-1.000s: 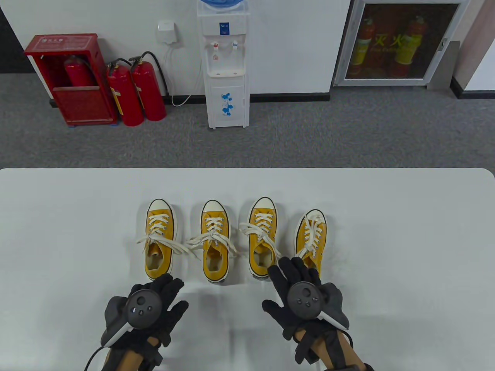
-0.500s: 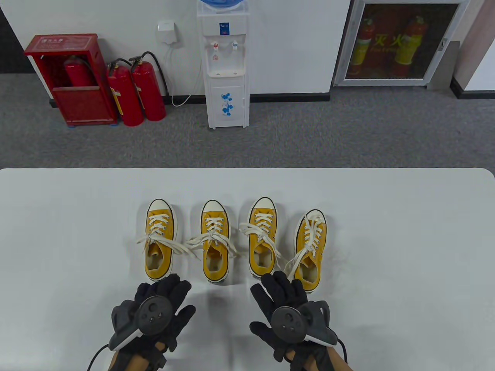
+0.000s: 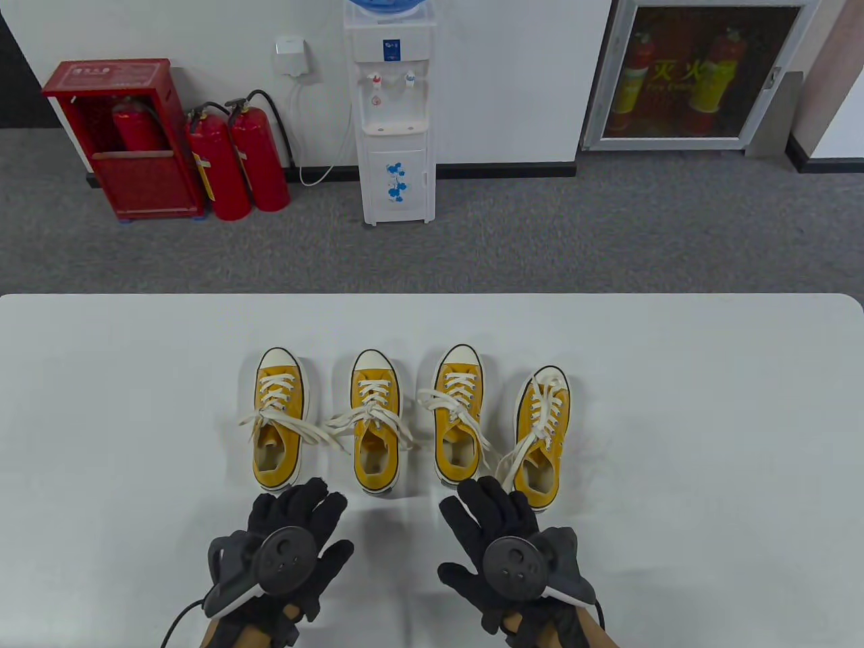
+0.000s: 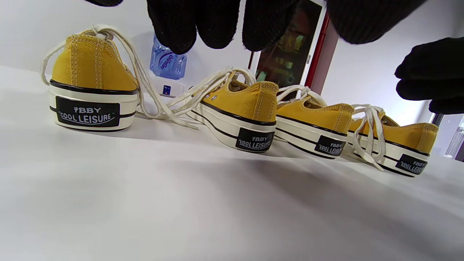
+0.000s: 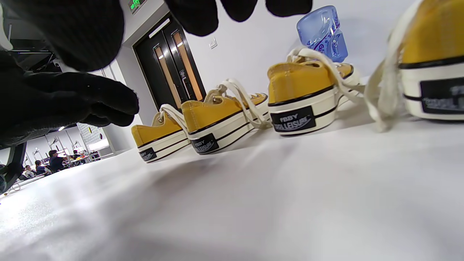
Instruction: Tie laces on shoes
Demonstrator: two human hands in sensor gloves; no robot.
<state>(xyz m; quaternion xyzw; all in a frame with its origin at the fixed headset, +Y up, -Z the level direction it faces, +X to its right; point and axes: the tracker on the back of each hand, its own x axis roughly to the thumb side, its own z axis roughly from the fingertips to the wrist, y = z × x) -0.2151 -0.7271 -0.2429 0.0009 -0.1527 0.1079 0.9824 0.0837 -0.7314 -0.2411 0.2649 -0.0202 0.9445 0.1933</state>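
Four yellow canvas shoes stand in a row on the white table (image 3: 675, 418), heels toward me, all with loose white laces. From the left they are the first shoe (image 3: 277, 413), second shoe (image 3: 375, 426), third shoe (image 3: 459, 413) and fourth shoe (image 3: 541, 432). The fourth shoe's lace (image 3: 507, 464) trails onto the table beside its heel. My left hand (image 3: 297, 516) hovers flat just behind the first and second heels, holding nothing. My right hand (image 3: 489, 509) hovers flat behind the third and fourth heels, also holding nothing. In the left wrist view the four heels (image 4: 92, 83) line up under my fingers (image 4: 217, 21).
Bare table surface lies on both sides of the shoes and in front of the hands. Beyond the far table edge are grey carpet, a water dispenser (image 3: 395, 115) and red fire extinguishers (image 3: 236, 162) against the wall.
My right hand has drawn back and left off the fourth shoe's heel, uncovering its trailing lace. My left hand has shifted slightly right and forward.
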